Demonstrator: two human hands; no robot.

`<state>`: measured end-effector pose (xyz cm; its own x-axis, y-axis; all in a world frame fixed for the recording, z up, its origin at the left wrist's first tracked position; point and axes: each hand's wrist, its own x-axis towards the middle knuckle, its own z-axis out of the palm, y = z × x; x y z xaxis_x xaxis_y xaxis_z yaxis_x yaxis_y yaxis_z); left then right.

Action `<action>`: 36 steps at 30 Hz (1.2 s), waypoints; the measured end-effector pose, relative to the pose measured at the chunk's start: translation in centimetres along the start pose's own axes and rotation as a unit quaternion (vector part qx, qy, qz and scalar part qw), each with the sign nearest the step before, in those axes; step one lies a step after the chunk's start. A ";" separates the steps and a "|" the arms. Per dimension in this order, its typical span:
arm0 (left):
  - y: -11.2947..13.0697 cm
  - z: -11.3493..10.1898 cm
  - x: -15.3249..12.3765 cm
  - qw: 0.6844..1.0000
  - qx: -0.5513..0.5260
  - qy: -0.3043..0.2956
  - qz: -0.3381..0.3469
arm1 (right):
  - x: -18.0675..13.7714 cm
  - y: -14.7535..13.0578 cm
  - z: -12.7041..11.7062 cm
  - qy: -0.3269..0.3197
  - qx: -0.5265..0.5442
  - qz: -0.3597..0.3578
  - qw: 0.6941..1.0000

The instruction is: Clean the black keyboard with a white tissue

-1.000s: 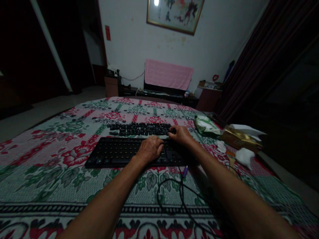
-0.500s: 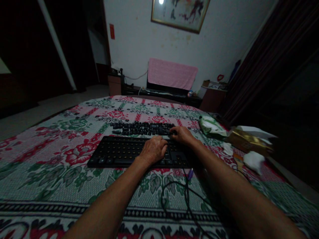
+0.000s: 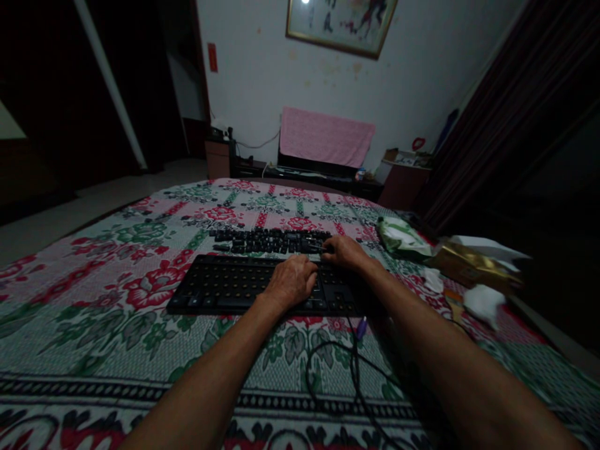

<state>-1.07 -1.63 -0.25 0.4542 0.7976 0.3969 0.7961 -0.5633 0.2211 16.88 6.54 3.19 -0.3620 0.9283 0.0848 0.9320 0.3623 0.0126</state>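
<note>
View from a head-worn camera in a dim room, looking down two bare forearms onto a bed with a floral bedspread (image 3: 117, 300) in red, green and white. A black keyboard (image 3: 225, 284) lies flat across the middle of the spread, its top showing rows of small pale dots where keycaps would sit. Just beyond the keyboard, a heap of loose black keycaps (image 3: 267, 240) lies in a long row on the cloth. The left hand (image 3: 290, 281) rests palm down on the right part of the keyboard, fingers curled under with the tips hidden, so it is unclear whether they hold anything. The right hand (image 3: 344, 252) reaches past the keyboard's far right corner to the right end of the keycaps, fingers drawn together and touching them; the light is too low to tell whether one is pinched. A dark cable (image 3: 347, 369) loops on the spread in front of the keyboard, ending in a purple plug (image 3: 360, 326). To the right of the keyboard lie a green and white packet (image 3: 400, 237), a gold tissue box (image 3: 473, 262) and a crumpled white tissue (image 3: 480, 303). Far beyond the keyboard, a pink cloth (image 3: 325, 137) hangs against the white wall.
</note>
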 end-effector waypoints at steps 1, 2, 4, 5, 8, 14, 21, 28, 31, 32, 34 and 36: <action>0.0 0.0 0.0 1.000 0.002 -0.001 0.000 | 0.1 0.0 0.0 -0.001 0.001 0.000 1.000; 0.0 -0.1 0.0 1.000 0.003 -0.003 0.000 | 0.1 0.0 0.0 -0.002 0.003 0.001 1.000; 0.0 -0.1 0.0 1.000 0.005 -0.007 0.001 | 0.3 0.0 0.1 -0.004 0.008 0.003 1.000; 0.0 -0.1 0.0 1.000 0.006 -0.008 0.001 | 0.3 0.0 0.1 -0.004 0.010 0.005 1.000; 0.0 0.1 0.0 1.000 0.005 -0.009 0.001 | 0.4 0.2 0.3 0.000 0.019 0.011 1.000; 0.0 0.0 0.0 1.000 -0.002 -0.007 -0.002 | -0.6 1.1 -0.3 0.076 0.060 0.033 0.995; 0.1 0.0 0.0 1.000 0.002 -0.004 -0.001 | -1.4 1.5 -0.4 0.109 0.080 0.008 0.991; 0.0 0.2 0.0 1.000 -0.004 -0.002 0.002 | -1.1 0.2 -0.1 0.101 0.091 0.031 0.990; 0.0 0.1 0.0 1.000 -0.011 -0.004 -0.006 | -1.6 -0.2 -0.6 0.163 0.155 0.068 0.972; 0.0 0.0 0.0 1.000 -0.013 -0.005 -0.007 | -1.8 -0.2 -0.7 0.181 0.184 0.081 0.963; 0.0 -0.2 0.1 1.000 -0.018 -0.010 -0.008 | -2.5 -0.2 -1.2 0.207 0.241 0.094 0.944; -0.1 -0.5 0.2 1.000 -0.020 -0.016 -0.011 | -3.3 -0.1 -1.7 0.227 0.275 0.097 0.929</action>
<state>-1.26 -1.57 0.26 0.4491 0.8166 0.3625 0.7904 -0.5523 0.2651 18.00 3.26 4.58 -0.0266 0.8951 0.4450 0.7832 0.2953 -0.5471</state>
